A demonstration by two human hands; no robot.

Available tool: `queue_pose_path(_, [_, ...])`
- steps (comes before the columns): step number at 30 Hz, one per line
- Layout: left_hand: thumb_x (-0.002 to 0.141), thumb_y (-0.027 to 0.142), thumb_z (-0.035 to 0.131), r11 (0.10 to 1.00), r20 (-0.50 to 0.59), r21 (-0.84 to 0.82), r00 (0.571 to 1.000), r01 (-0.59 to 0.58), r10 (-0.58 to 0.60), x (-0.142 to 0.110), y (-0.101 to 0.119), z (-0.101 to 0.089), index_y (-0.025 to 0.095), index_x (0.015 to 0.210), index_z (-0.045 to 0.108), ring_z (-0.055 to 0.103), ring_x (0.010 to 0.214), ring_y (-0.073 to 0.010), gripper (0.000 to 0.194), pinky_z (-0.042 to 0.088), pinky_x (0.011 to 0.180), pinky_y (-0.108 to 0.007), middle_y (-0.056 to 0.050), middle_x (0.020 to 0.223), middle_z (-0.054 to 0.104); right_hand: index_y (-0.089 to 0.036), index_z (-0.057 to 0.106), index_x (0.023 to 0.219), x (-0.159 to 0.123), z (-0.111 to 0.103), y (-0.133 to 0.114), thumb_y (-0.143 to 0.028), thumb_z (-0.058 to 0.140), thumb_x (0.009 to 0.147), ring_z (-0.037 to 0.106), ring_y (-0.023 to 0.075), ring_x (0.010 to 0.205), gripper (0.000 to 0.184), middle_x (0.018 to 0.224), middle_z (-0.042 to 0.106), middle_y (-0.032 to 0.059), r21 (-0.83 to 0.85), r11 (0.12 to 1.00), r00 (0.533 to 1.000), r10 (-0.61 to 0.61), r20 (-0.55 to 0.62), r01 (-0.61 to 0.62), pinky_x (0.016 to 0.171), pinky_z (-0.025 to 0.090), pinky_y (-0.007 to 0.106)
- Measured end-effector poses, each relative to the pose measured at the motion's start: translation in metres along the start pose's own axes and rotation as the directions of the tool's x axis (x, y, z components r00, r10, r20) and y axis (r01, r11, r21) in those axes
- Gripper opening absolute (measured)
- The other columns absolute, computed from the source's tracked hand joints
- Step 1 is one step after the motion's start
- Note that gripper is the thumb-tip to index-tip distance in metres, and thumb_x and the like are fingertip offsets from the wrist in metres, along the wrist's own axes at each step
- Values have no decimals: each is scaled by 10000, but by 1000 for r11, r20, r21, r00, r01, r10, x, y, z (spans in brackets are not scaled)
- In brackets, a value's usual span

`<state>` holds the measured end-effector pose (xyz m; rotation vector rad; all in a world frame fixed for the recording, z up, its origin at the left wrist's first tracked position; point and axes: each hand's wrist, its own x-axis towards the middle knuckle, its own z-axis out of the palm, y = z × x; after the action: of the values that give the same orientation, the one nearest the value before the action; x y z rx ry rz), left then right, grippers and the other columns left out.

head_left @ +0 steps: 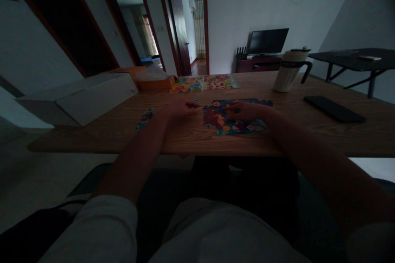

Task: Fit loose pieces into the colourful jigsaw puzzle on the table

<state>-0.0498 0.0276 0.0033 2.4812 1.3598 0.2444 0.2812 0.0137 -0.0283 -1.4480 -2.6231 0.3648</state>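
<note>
A partly assembled jigsaw puzzle (234,117) in bright colours lies flat on the wooden table (234,144). My right hand (245,111) rests on its dark red area, fingers pointing left. My left hand (182,109) sits on the bare wood just left of the puzzle, its fingertips close to the puzzle's edge. A small loose puzzle piece (196,100) lies just beyond those fingertips. A strip of joined pieces (145,119) lies further left, behind my left wrist. The dim light hides whether either hand grips a piece.
A colourful picture sheet (203,84) lies at the table's far side, next to an orange box (156,83) and a large white box (98,96). To the right stand a white tumbler (290,72) and a black phone or tablet (335,109).
</note>
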Motion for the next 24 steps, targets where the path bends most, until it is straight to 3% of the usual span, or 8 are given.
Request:
queue_pose_path(5, [702, 566, 820, 997, 148, 39, 987, -65, 58, 3, 0, 11, 362, 1389, 628, 585, 1257, -277, 742, 422, 1075, -382, -31, 1468, 599, -506, 675, 1297, 4, 4, -9, -422, 652, 893, 288, 300, 1522, 414, 1560, 452, -167, -77, 989, 989, -120, 88, 126, 1255, 179, 489])
queue_pose_path(10, [743, 588, 777, 990, 153, 39, 980, -136, 129, 1, 9, 12, 358, 1305, 697, 580, 1279, -265, 613, 403, 1084, -343, -10, 1431, 630, -452, 676, 1321, 7, 6, -10, -461, 600, 936, 392, 295, 1472, 393, 1501, 553, -99, -47, 990, 991, -133, 28, 134, 1242, 235, 468])
queue_pose_path(15, [791, 553, 734, 990, 172, 61, 979, -123, 112, -4, 34, 13, 294, 1292, 707, 588, 1265, -261, 564, 404, 1072, -321, -21, 1416, 639, -300, 625, 1421, 8, 5, 15, -635, 459, 985, 537, 316, 1358, 575, 1487, 582, 51, 129, 991, 979, 62, -197, -37, 1176, 372, 463])
queue_pose_path(18, [788, 556, 739, 993, 127, 80, 989, -91, 81, -5, 40, 13, 293, 1311, 691, 593, 1255, -265, 587, 409, 1067, -329, -30, 1404, 646, -281, 572, 1470, 6, 1, 33, -667, 444, 979, 559, 337, 1332, 637, 1489, 576, 85, 217, 964, 948, 208, -242, -156, 1128, 427, 505])
queue_pose_path(21, [814, 570, 706, 997, 46, 79, 999, 9, -13, -2, 23, 5, 288, 1319, 686, 610, 1225, -271, 578, 433, 1038, -338, -47, 1380, 661, -264, 552, 1488, 1, -5, 38, -638, 471, 978, 622, 352, 1241, 638, 1455, 601, 124, 252, 924, 923, 339, -181, -289, 1030, 511, 499])
queue_pose_path(24, [886, 568, 606, 990, -96, 20, 986, 140, -137, -1, -14, -11, 237, 1316, 683, 649, 1146, -271, 548, 476, 967, -338, -85, 1310, 696, -246, 541, 1496, -5, -12, 32, -608, 490, 980, 687, 343, 1091, 633, 1390, 643, 153, 255, 888, 903, 417, -100, -382, 888, 579, 460])
